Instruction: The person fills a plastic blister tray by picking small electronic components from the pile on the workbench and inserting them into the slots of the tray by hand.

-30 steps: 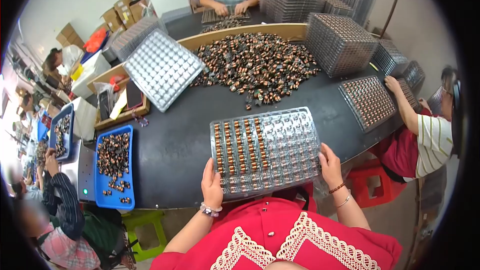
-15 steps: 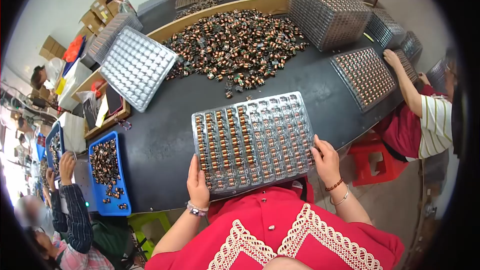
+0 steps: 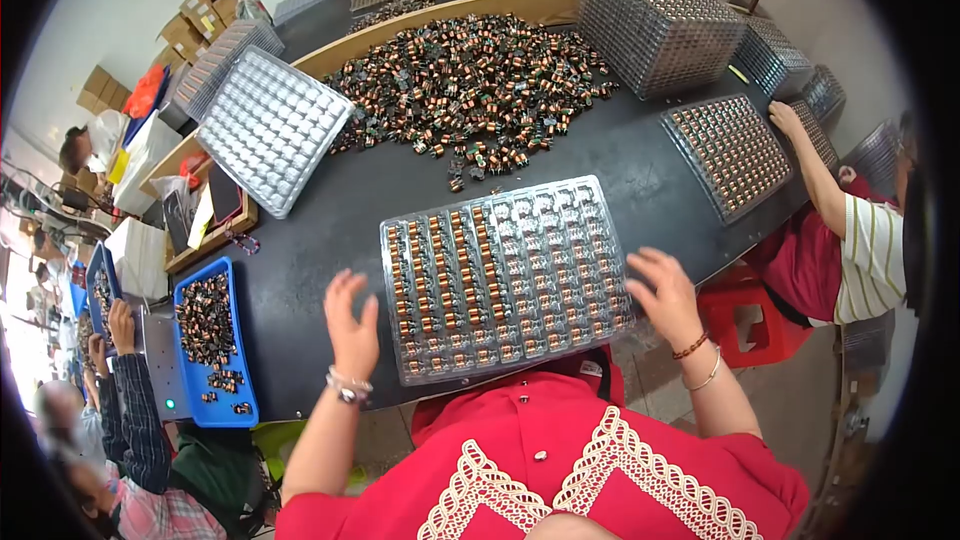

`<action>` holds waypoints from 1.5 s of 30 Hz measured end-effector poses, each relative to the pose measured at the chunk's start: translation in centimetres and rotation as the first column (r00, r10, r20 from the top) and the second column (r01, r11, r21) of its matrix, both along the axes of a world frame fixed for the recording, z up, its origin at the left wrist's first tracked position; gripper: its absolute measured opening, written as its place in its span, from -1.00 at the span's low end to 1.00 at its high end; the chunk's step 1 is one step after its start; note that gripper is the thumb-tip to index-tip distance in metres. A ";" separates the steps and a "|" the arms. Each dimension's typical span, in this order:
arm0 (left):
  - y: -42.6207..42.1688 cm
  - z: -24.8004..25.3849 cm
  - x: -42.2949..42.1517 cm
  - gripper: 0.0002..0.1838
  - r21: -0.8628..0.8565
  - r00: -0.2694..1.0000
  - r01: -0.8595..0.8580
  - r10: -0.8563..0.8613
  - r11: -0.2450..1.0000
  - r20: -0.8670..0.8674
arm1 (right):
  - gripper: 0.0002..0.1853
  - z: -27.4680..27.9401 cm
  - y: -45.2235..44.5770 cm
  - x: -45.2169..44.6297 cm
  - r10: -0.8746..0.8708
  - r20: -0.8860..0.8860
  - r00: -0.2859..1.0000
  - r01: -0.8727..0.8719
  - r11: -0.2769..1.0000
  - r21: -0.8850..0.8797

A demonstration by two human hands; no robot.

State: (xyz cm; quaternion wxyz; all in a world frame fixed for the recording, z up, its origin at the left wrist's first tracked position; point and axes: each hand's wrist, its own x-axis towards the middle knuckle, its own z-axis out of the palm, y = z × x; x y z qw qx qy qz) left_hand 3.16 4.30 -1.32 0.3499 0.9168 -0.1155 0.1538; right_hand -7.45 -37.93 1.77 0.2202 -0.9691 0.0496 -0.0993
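Note:
A clear plastic tray (image 3: 555, 280) lies on the dark table in front of me, with upright rows of copper-coloured parts (image 3: 466, 265) in its left portion. My left hand (image 3: 352, 325) is open and holds nothing, raised just left of the tray. My right hand (image 3: 664, 292) is also open, fingers spread, beside the tray's right edge. Beyond the tray is a large heap of small copper-and-black parts (image 3: 470, 90). An empty-looking clear tray (image 3: 275, 130) leans at the upper left.
A blue bin (image 3: 247, 380) of parts sits at the left. Stacked trays (image 3: 660, 30) rise at the back right, near a filled tray (image 3: 728, 155). A co-worker's hand (image 3: 787, 120) is at the right; other people work at the back and left.
Both my hands have let go of the tray. My left hand has moved away to the left and up; the right has lifted slightly. The tray now rests on the table.

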 end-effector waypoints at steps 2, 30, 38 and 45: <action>-2.1 1.9 4.4 -0.62 -0.011 0.998 0.027 -0.026 1.000 0.056 | -0.63 1.4 0.4 3.5 0.006 0.098 0.995 -0.009 1.000 0.029; -7.0 3.6 3.9 -0.80 -0.276 0.856 0.220 -0.321 0.936 -0.406 | -0.80 -0.4 12.4 9.7 0.503 0.182 0.845 -0.535 0.790 0.298; -8.0 2.3 -2.1 -0.87 -0.015 0.884 0.441 -0.438 0.897 -0.162 | -0.69 -1.5 13.0 8.5 0.471 0.265 0.841 -0.495 0.869 0.026; -9.4 1.9 -3.6 -0.90 0.093 0.908 0.389 -0.364 0.916 -0.209 | -0.71 -2.6 12.7 8.4 0.509 0.325 0.797 -0.539 0.842 0.003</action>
